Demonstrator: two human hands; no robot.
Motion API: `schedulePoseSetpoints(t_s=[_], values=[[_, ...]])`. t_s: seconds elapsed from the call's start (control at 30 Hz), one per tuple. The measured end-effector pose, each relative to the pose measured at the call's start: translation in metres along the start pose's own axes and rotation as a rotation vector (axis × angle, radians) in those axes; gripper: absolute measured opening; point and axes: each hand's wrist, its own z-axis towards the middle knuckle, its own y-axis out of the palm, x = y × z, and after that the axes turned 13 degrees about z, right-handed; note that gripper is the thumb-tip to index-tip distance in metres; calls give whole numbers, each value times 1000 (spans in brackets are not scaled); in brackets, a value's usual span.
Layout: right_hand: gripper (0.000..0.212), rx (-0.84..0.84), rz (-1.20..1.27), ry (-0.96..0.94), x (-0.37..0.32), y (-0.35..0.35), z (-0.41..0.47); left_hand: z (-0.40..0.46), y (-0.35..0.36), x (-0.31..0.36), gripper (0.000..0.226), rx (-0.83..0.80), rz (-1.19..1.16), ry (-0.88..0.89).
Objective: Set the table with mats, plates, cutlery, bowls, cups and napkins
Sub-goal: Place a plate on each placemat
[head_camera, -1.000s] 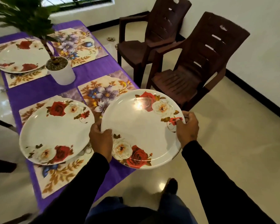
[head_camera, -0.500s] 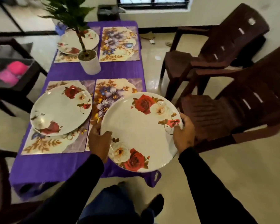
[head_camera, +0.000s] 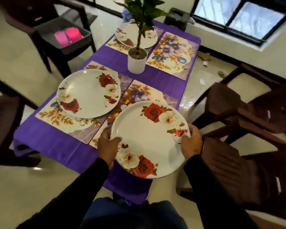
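Both hands hold one large white plate (head_camera: 149,139) printed with red and cream roses: the left hand (head_camera: 106,146) grips its left rim with the thumb lying on the upper face, and the right hand (head_camera: 191,142) grips the right rim, fingers curled round the edge. The plate hangs over the near right corner of the counter (head_camera: 56,146), which is covered in a purple cloth, and it overlaps the near right floral mat (head_camera: 144,93); whether it touches that mat cannot be told. Just to the left, a second rose plate (head_camera: 87,95) rests on the near left mat (head_camera: 56,118). Beyond them a potted plant (head_camera: 137,61) in a white pot stands at the middle of the counter. At the far end a third plate (head_camera: 122,35) sits on the far left mat, partly hidden behind the plant's stem, and the far right mat (head_camera: 173,55) lies bare beside it. Dark brown chairs (head_camera: 248,104) stand to the right, and another chair on the left carries a grey tray (head_camera: 45,28) holding two pink things (head_camera: 68,36).
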Motion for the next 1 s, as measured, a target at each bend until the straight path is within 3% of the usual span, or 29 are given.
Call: schedulePoseSetpoints(t_s=[0.33, 0.57, 0.73, 0.87, 1.0], values=[[33, -422, -293, -64, 0, 61, 116, -12, 54, -21, 34, 267, -233, -275], [46, -752, -388, -114, -9, 108, 172, -14, 84, -12, 39, 465, -408, -343], [46, -876, -464, -156, -18, 124, 182, -19, 88, -15, 37, 517, -471, -350], [48, -868, -581, -240, -13, 138, 193, -11, 91, -17, 32, 499, -435, -355], [50, -877, -651, -283, -11, 150, 215, -1, 98, -15, 42, 524, -392, -365]])
